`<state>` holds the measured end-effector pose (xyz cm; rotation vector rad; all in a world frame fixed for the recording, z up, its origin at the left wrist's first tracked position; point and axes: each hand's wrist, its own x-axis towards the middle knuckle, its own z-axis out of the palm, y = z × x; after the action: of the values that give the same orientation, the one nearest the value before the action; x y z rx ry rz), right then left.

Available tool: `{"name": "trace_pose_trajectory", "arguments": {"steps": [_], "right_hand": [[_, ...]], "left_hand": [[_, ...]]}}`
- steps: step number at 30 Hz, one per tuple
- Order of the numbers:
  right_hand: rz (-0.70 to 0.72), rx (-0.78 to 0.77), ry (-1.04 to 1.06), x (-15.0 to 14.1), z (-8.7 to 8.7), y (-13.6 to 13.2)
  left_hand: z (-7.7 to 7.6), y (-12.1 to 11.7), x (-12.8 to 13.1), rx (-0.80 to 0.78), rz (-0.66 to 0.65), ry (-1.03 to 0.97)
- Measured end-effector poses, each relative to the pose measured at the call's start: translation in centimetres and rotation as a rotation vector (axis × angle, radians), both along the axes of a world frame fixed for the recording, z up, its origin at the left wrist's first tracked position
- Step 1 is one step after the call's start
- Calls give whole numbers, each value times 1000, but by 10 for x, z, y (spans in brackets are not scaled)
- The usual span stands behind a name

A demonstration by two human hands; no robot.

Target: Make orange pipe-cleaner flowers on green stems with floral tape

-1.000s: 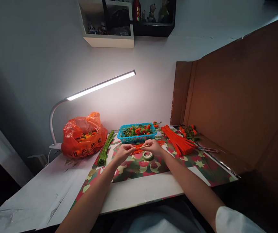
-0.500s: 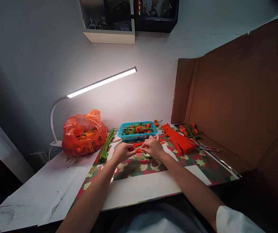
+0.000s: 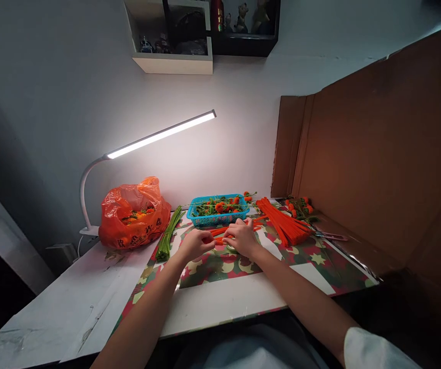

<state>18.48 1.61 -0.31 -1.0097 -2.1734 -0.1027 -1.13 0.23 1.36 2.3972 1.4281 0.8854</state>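
My left hand (image 3: 196,244) and my right hand (image 3: 242,237) are close together over the patterned mat, fingers pinched. Between their fingertips runs a short stretch of orange pipe cleaner (image 3: 219,241), partly covered by the fingers. More loose orange pipe cleaners (image 3: 218,231) lie just behind the hands. Beneath my right hand a small pale green round item (image 3: 231,249) shows in part. To the right rests a thick bundle of orange pipe cleaners (image 3: 284,224); a bundle of green pipe cleaners (image 3: 169,234) lies left of my left hand.
Behind the hands stands a blue basket (image 3: 215,220) with orange flowers on green stems. An orange plastic bag (image 3: 132,233) and a lit lamp (image 3: 161,135) are at left. Scissors (image 3: 331,236) and more flowers (image 3: 299,206) lie right, beside a tall cardboard wall (image 3: 370,154).
The camera view has tilted slightly, so the scene sits a little lower. My right hand has shifted slightly left, its fingers still near the left hand's.
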Motion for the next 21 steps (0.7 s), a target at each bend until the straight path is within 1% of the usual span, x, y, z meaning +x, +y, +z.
{"name": "trace_pose_trajectory", "arguments": {"steps": [9,14,21], "right_hand": [[9,-31,-20,-3,-2,-1],[6,-54,-15,-4,-3,-2],[0,-81,-14,-5,-3,-3]], "left_hand": [[-8,6,-4,11,-36,43],[-10,9,-7,-12,-55,77],[-12,11,-8,14,-62,122]]}}
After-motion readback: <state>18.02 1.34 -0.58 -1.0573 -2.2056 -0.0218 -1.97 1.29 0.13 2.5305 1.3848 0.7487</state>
